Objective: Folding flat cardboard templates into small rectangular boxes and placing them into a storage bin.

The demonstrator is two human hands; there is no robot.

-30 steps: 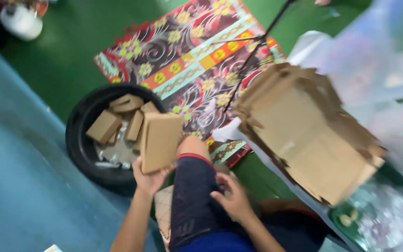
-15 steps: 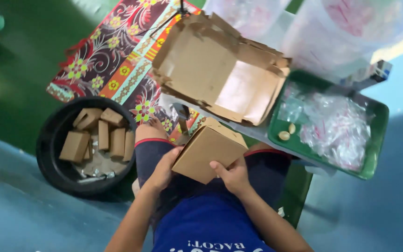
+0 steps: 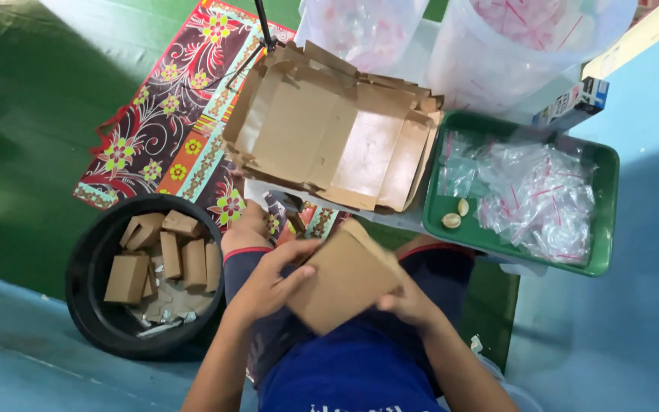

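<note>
Flat brown cardboard box (image 3: 342, 278), matte and smooth, lies over the lap with its long axis diagonal, upper corner pointing away from the body; left hand (image 3: 268, 282) and right hand (image 3: 409, 301) each grasp one side. Left of the grip, a round black tub (image 3: 89, 263) holds about six folded boxes (image 3: 163, 259). Beyond the grip lie a stack of flat blanks (image 3: 329, 133) and one green tray (image 3: 604, 164) of clear bags.

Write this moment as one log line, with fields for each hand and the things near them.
left hand: holds box | right hand: holds box | bin: folded boxes inside | flat cardboard: ahead | tray: small bags
</note>
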